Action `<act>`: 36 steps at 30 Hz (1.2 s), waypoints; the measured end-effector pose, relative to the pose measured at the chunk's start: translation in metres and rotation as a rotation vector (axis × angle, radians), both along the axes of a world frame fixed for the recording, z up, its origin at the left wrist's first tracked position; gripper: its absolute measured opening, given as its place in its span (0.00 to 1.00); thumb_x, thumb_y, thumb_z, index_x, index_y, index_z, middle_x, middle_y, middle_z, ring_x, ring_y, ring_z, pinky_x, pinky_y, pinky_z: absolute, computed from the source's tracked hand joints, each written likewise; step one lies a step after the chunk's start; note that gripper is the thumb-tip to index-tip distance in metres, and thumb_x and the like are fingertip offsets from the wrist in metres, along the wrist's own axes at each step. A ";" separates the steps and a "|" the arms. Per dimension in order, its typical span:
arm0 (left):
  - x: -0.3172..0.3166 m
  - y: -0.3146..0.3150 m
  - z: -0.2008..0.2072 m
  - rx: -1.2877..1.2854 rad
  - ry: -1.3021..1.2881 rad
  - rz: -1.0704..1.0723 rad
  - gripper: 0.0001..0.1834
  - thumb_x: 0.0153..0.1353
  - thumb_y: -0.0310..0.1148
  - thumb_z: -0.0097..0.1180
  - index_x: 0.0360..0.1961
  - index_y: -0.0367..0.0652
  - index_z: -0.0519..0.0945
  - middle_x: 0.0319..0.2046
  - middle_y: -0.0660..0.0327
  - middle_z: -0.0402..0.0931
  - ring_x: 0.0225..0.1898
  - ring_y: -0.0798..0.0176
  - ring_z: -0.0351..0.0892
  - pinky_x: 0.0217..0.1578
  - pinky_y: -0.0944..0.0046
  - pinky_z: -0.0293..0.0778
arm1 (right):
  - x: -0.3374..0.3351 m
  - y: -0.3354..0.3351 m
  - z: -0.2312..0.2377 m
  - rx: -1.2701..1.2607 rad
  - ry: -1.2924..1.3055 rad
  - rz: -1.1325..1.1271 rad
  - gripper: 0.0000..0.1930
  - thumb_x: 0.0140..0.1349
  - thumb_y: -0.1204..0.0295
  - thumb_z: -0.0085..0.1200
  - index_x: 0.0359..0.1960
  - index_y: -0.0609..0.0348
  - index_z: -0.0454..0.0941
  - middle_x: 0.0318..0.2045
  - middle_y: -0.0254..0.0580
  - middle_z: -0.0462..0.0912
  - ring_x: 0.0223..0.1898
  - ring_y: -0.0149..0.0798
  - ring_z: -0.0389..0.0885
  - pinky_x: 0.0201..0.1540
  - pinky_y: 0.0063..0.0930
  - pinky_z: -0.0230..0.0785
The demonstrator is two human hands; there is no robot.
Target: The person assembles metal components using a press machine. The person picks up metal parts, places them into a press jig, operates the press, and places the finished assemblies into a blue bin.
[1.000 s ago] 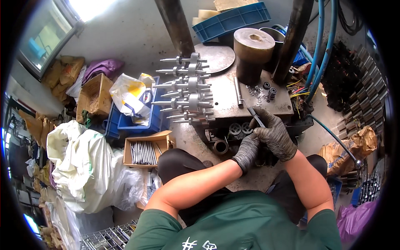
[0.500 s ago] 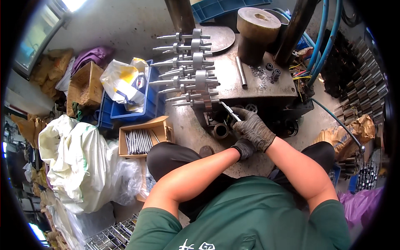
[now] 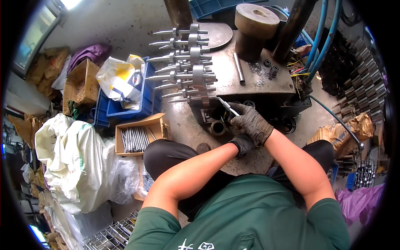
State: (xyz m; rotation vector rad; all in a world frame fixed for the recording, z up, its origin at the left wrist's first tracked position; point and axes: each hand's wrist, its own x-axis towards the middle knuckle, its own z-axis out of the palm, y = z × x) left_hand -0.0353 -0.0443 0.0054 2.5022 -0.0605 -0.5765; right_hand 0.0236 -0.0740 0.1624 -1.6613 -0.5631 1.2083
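Note:
In my gloved right hand [image 3: 253, 124] is a slim shiny metal rod [image 3: 227, 106], its fingers closed around it. The rod slants up and left, and its thin tip comes close to the nearest of the stacked shafts. My left hand [image 3: 243, 144], in a dark glove, lies just below the right hand, partly covered by it; its fingers are hidden. Left of the hands, several metal shafts with round rotor cores [image 3: 202, 77] stand in a row along the edge of a steel bench [image 3: 266, 89]. A dark open tube end [image 3: 218, 128] sits below the rod.
On the bench are a thick round metal post [image 3: 256, 25], a loose steel bar [image 3: 239, 68], bearings [image 3: 273, 71] and small metal pieces. To the left stand a cardboard box of thin rods [image 3: 135, 139], a blue crate [image 3: 137, 112] and a white sack [image 3: 66, 166]. Blue hoses [image 3: 321, 41] hang at right.
The whole view has shifted slightly, with the bench and boxes a little further up and left. My right hand still grips the rod in nearly the same place.

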 end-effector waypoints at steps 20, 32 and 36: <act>-0.012 0.011 -0.018 -0.054 -0.058 0.129 0.23 0.75 0.43 0.43 0.65 0.47 0.75 0.57 0.55 0.79 0.61 0.54 0.78 0.64 0.56 0.70 | -0.020 0.005 -0.038 0.157 -0.010 -0.099 0.35 0.59 0.85 0.60 0.71 0.65 0.70 0.54 0.40 0.84 0.50 0.29 0.83 0.56 0.22 0.78; -0.001 0.000 0.006 -0.061 -0.058 0.124 0.21 0.70 0.41 0.54 0.59 0.42 0.79 0.48 0.49 0.81 0.54 0.46 0.82 0.56 0.50 0.77 | 0.017 -0.037 -0.009 0.339 0.420 -0.480 0.19 0.65 0.75 0.60 0.57 0.62 0.76 0.39 0.41 0.85 0.35 0.34 0.85 0.34 0.28 0.78; 0.001 0.008 0.080 -0.051 -0.578 0.282 0.12 0.64 0.34 0.62 0.48 0.46 0.85 0.39 0.52 0.80 0.47 0.45 0.81 0.51 0.47 0.78 | 0.120 -0.078 -0.015 0.171 -0.504 -0.557 0.35 0.63 0.74 0.63 0.73 0.60 0.68 0.49 0.35 0.82 0.44 0.28 0.80 0.44 0.19 0.74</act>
